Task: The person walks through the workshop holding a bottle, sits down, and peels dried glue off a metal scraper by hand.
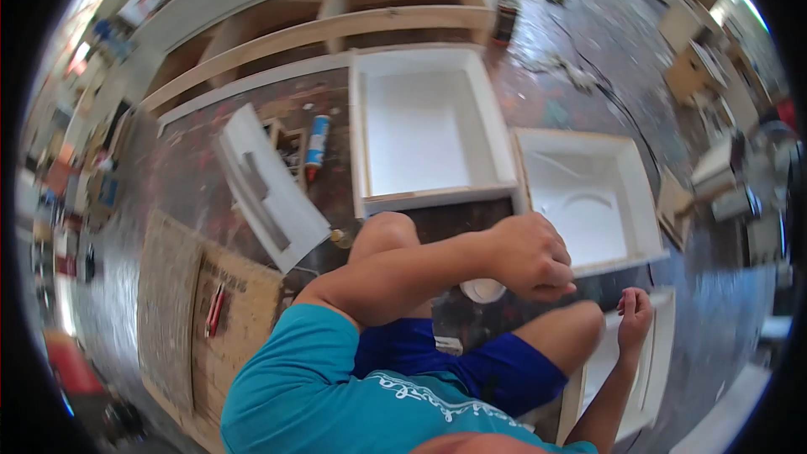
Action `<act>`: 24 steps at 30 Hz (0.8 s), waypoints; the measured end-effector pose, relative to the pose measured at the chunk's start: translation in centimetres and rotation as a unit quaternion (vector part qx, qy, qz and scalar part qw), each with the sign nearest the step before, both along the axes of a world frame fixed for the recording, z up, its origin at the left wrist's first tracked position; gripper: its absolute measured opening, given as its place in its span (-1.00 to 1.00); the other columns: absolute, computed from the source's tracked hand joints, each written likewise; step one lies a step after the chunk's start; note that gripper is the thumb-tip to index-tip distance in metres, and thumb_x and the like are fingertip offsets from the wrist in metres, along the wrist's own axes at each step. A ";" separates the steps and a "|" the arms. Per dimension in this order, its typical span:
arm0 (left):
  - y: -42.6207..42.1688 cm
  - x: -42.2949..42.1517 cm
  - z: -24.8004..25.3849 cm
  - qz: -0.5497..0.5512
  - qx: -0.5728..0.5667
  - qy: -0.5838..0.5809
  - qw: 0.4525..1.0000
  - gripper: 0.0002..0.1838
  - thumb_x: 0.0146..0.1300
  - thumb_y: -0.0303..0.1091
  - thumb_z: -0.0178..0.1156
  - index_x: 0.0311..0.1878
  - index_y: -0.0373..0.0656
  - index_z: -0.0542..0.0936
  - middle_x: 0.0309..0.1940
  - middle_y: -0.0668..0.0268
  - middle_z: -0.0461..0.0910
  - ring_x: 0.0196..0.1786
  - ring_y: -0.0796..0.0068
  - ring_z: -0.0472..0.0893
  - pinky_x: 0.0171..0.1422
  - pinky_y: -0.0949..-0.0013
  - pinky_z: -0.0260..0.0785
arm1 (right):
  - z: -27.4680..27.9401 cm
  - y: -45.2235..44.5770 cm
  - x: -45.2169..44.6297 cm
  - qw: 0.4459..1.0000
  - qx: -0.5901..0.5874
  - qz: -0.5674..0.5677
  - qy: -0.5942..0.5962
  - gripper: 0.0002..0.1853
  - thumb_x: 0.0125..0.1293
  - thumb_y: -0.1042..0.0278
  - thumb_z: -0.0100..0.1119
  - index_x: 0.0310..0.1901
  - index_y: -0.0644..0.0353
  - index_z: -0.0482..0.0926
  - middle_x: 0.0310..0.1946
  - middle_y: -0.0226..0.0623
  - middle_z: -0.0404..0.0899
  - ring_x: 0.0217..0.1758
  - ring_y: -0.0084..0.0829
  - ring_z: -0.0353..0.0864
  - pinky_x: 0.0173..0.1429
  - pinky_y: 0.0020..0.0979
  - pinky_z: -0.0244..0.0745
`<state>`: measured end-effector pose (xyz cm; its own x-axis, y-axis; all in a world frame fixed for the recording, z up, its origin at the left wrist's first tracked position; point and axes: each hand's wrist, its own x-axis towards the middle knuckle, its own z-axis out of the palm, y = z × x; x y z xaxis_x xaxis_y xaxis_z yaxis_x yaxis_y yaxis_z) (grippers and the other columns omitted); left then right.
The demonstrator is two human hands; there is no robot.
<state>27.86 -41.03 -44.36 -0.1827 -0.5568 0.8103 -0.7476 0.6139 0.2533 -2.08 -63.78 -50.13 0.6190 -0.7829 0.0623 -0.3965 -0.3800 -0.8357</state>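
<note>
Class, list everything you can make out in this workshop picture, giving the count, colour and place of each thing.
Open boxes: three, white, centre, right and lower right
Compartment frame: one, pale, top
Panel: one, white, left of centre
Cartridge: one, blue with reddish tip, beside the panel
Round container: one, whitish, below the forearm
Board: one, tan, lower left
Slim tool: one, red, on the board
Cable: at least one, dark, upper right
Floor: one, dark, throughout
Edge clutter: uncountable, mixed colours, blurred
Shirt: one, teal, bottom
Shorts: one pair, blue, bottom
Knees: two, bare, bent
Left hand: one, bare, right of centre
Right hand: one, bare, lower right
</note>
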 end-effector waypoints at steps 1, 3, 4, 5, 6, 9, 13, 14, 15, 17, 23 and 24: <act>-0.2 -0.1 0.1 -0.013 0.003 0.006 1.000 -0.57 0.26 -0.26 0.36 -0.64 -0.03 0.35 -0.69 0.43 0.38 -0.60 0.32 0.52 -0.55 0.22 0.32 | -1.9 0.3 -3.8 0.998 0.040 -0.053 0.022 -0.70 0.60 0.16 0.05 -0.19 0.21 0.61 -0.49 -0.48 0.51 -0.39 -0.62 0.51 -0.32 -0.49 0.43; -0.8 -0.3 0.2 -0.033 0.020 0.009 0.999 -0.57 0.25 -0.25 0.35 -0.65 -0.03 0.37 -0.69 0.41 0.41 -0.59 0.28 0.54 -0.53 0.20 0.35 | -7.3 1.7 -12.6 0.981 0.125 -0.102 0.107 -0.70 0.61 0.17 0.02 -0.15 0.23 0.61 -0.47 -0.39 0.59 -0.42 -0.58 0.56 -0.33 -0.47 0.47; -1.0 -0.5 0.2 -0.042 0.038 0.008 0.998 -0.58 0.25 -0.23 0.33 -0.66 -0.03 0.38 -0.69 0.38 0.44 -0.58 0.24 0.55 -0.51 0.18 0.37 | -7.7 4.4 -15.0 0.963 0.178 -0.105 0.172 -0.69 0.62 0.17 0.00 -0.15 0.23 0.60 -0.42 -0.34 0.61 -0.45 -0.50 0.61 -0.34 -0.43 0.55; -1.4 -0.7 0.2 -0.050 0.055 0.005 0.997 -0.58 0.25 -0.22 0.32 -0.67 -0.03 0.40 -0.69 0.36 0.47 -0.57 0.20 0.57 -0.48 0.16 0.40 | -10.1 6.8 -18.9 0.956 0.177 -0.070 0.222 -0.75 0.60 0.31 -0.03 -0.11 0.28 0.60 -0.39 -0.29 0.65 -0.40 -0.45 0.67 -0.30 -0.37 0.62; -1.8 -0.9 0.1 -0.058 0.059 0.006 0.997 -0.59 0.25 -0.22 0.32 -0.67 -0.04 0.40 -0.69 0.35 0.47 -0.57 0.20 0.56 -0.48 0.16 0.40 | -11.1 9.7 -21.2 0.930 0.298 -0.039 0.212 -0.79 0.54 0.44 -0.05 -0.03 0.32 0.59 -0.34 -0.26 0.69 -0.36 -0.42 0.71 -0.23 -0.35 0.67; -2.8 -1.6 0.1 -0.092 0.076 0.006 0.993 -0.60 0.25 -0.21 0.33 -0.64 -0.05 0.41 -0.68 0.34 0.47 -0.58 0.20 0.55 -0.49 0.16 0.39 | -10.7 19.3 -22.8 0.842 0.453 -0.001 0.291 -0.72 0.41 0.52 0.11 0.11 0.34 0.60 -0.17 -0.21 0.75 -0.20 -0.40 0.76 -0.07 -0.37 0.68; -4.0 -3.2 0.8 -0.127 0.095 -0.025 0.987 -0.64 0.23 -0.21 0.35 -0.62 -0.02 0.44 -0.68 0.36 0.49 -0.58 0.22 0.56 -0.49 0.17 0.40 | -9.6 27.2 -20.6 0.852 0.442 -0.004 0.280 -0.57 0.28 0.45 0.27 0.19 0.36 0.57 -0.08 -0.20 0.76 -0.03 -0.38 0.75 0.10 -0.35 0.65; -4.2 -3.8 0.7 -0.135 0.098 -0.031 0.985 -0.65 0.22 -0.21 0.35 -0.61 -0.01 0.46 -0.67 0.36 0.49 -0.57 0.23 0.57 -0.49 0.18 0.40 | -10.7 27.9 -21.2 0.859 0.443 -0.027 0.255 -0.54 0.25 0.44 0.30 0.19 0.36 0.57 -0.06 -0.21 0.75 -0.01 -0.39 0.74 0.11 -0.34 0.64; -4.5 -4.4 0.7 -0.142 0.100 -0.039 0.984 -0.67 0.22 -0.20 0.36 -0.60 -0.01 0.48 -0.67 0.37 0.50 -0.56 0.23 0.57 -0.49 0.18 0.40 | -12.4 28.1 -21.9 0.866 0.442 -0.050 0.230 -0.52 0.23 0.44 0.33 0.20 0.36 0.56 -0.04 -0.21 0.74 0.00 -0.39 0.72 0.12 -0.34 0.64; -4.8 -5.4 0.5 -0.156 0.105 -0.060 0.980 -0.73 0.20 -0.19 0.37 -0.55 0.00 0.55 -0.62 0.39 0.55 -0.51 0.27 0.62 -0.48 0.21 0.44 | -13.6 29.0 -22.4 0.883 0.429 -0.093 0.165 -0.47 0.17 0.46 0.38 0.21 0.33 0.54 -0.02 -0.23 0.71 0.01 -0.42 0.70 0.12 -0.32 0.63; -5.3 -8.1 1.2 -0.195 0.110 -0.090 0.970 -0.82 0.22 -0.20 0.35 -0.47 0.01 0.63 -0.55 0.41 0.63 -0.42 0.28 0.68 -0.41 0.23 0.52 | -11.6 28.0 -19.7 0.903 0.412 -0.123 0.025 -0.37 0.06 0.57 0.49 0.19 0.21 0.43 -0.03 -0.36 0.54 0.04 -0.50 0.59 0.20 -0.37 0.56; -5.5 -8.4 1.4 -0.195 0.103 -0.090 0.971 -0.81 0.23 -0.20 0.34 -0.46 0.01 0.63 -0.55 0.41 0.63 -0.41 0.28 0.68 -0.41 0.22 0.52 | -11.1 27.5 -19.5 0.915 0.387 -0.107 0.036 -0.35 0.06 0.58 0.50 0.19 0.20 0.41 -0.03 -0.38 0.52 0.05 -0.50 0.57 0.22 -0.38 0.54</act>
<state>19.46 -46.52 -42.92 -0.5402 -0.5641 0.6245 -0.5127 0.8091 0.2873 -21.60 -36.27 -61.22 0.4276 -0.6790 -0.5968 -0.4575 0.4068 -0.7907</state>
